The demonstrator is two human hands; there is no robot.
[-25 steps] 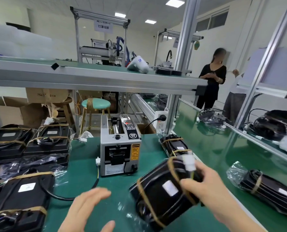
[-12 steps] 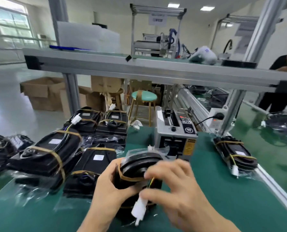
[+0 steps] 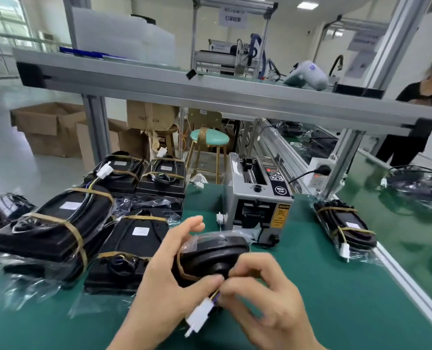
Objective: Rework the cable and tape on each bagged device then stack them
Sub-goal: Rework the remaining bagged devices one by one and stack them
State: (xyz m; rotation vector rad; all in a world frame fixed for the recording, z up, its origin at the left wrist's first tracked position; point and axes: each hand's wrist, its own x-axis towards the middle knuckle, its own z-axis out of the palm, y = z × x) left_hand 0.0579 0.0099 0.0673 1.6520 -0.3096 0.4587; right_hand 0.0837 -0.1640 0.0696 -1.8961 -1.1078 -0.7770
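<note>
Left hand [image 3: 169, 271] grips glossy bagged device [image 3: 213, 256]; right hand [image 3: 262, 296] apparently pinches cable [image 3: 216, 294].

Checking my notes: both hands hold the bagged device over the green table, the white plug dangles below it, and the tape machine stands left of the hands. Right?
Not quite: the head view shows the tape machine behind and right of the hands, not left. The rest holds.

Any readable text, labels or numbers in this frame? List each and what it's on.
Nothing reads cleanly.
Hanging sign: characters, blurred.
Cardboard box: dark print ending "CM", rest unreadable.
Tape dispenser: yellow warning sticker and round black label, too small.
White labels on the bagged devices: too small.
</note>
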